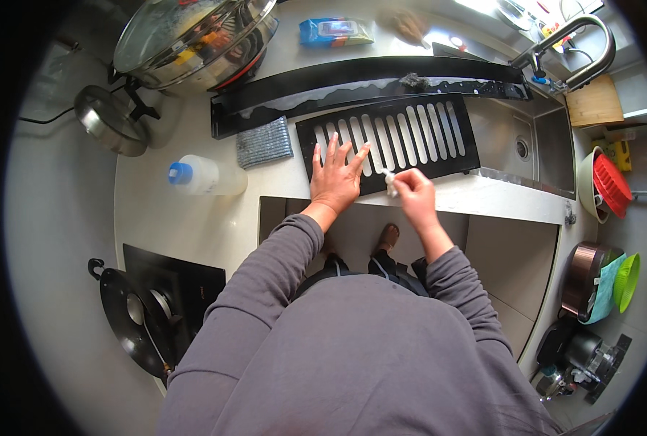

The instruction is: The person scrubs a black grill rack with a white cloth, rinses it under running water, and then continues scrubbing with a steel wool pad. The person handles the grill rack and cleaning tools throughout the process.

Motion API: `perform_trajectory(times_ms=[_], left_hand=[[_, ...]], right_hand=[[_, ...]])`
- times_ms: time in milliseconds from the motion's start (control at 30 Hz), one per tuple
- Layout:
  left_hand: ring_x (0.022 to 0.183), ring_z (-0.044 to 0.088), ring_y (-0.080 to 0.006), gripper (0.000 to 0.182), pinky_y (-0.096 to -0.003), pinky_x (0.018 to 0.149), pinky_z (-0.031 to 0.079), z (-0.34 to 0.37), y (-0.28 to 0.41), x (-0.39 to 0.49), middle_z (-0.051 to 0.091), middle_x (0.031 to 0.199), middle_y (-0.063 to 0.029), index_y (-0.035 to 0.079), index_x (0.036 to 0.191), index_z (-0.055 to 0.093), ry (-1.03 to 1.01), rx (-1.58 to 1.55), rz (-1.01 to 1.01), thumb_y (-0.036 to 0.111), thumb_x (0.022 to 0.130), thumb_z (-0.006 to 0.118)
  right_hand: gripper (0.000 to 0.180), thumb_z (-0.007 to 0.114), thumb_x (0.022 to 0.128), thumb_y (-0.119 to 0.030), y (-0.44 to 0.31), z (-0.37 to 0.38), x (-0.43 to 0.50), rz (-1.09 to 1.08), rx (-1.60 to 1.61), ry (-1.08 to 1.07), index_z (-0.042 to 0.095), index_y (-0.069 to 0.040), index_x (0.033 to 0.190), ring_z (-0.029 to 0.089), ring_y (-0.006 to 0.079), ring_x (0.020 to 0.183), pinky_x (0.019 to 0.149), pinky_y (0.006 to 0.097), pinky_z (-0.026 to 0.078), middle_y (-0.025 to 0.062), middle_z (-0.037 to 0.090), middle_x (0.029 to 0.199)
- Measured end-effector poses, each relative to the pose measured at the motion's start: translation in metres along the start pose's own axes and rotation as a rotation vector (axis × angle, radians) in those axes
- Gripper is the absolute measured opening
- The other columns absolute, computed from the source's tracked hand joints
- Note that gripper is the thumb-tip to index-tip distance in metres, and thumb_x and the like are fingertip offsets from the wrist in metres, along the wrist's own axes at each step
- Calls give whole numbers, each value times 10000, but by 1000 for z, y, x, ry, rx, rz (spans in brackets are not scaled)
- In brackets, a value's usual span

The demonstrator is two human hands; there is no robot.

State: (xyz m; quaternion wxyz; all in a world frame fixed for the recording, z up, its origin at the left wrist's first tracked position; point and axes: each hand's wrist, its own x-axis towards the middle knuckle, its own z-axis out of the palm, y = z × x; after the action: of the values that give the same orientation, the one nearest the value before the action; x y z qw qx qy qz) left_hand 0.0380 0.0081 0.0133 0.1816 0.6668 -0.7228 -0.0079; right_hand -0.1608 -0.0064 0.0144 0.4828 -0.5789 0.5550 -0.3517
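A black slotted panel [375,184] lies slantwise across the worktop and the near-left part of the sink. My left hand [337,177] rests on its left half with the fingers spread and holds nothing. Between the fingertips of my right hand [419,197] is a small white wad [391,185], at the panel's near edge; whether it is tissue or cloth I cannot tell. Behind the panel lies a long black trough-like part [351,73] streaked with whitish suds. A steel wool scrubber [414,82] sits on it. A grey scrubbing cloth [264,143] lies left of the panel.
A blue-capped bottle [214,175] lies on the worktop at left. Beyond it are a lidded steel pot [193,65] and a smaller pan [111,121]. The sink [500,131] and tap [609,52] are at right. A wok [127,321] is at lower left.
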Motion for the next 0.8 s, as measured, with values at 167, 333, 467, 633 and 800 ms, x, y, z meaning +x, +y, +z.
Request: perform_trajectory(times_ms=[167,333,467,633,800], left_hand=[[1425,297,-282,500,-567,1154,190,2,1,-1,462,1362,-37,352,1424,468,8,32,-8,284,938,565],[1392,330,-301,463,-573,1148,200,-1,-1,-3,459,1345,-86,254,1362,527,69,-113,-13,247,908,616],[1289,419,-346,379,-491,1095,331,-7,-20,-6,471,1314,-144,114,1209,604,130,-466,-43,121,837,678],[1292,444,-326,307,-458,1091,366,-17,-58,-12,484,1329,-136,56,1152,608,75,-505,98,61,846,626],[1352,392,-282,345,-505,1169,219,-7,-40,-16,460,1380,-113,109,1227,589,69,-230,77,144,884,586]], right_hand=[[43,659,877,-21,3,-25,12,97,-29,161,647,-29,917,618,124,719,667,253,491,31,662,831],[74,644,854,1,12,-27,15,-169,-323,272,654,-40,914,613,154,734,679,278,499,56,636,844],[87,620,845,19,7,-24,11,-462,-481,252,666,-34,896,620,236,772,721,335,513,94,633,906],[84,610,846,-7,-4,-22,2,-492,-567,169,655,-20,917,583,323,918,810,388,493,114,622,949],[18,626,869,-36,7,-35,7,-516,-711,159,625,-19,864,554,323,887,789,409,474,109,605,916]])
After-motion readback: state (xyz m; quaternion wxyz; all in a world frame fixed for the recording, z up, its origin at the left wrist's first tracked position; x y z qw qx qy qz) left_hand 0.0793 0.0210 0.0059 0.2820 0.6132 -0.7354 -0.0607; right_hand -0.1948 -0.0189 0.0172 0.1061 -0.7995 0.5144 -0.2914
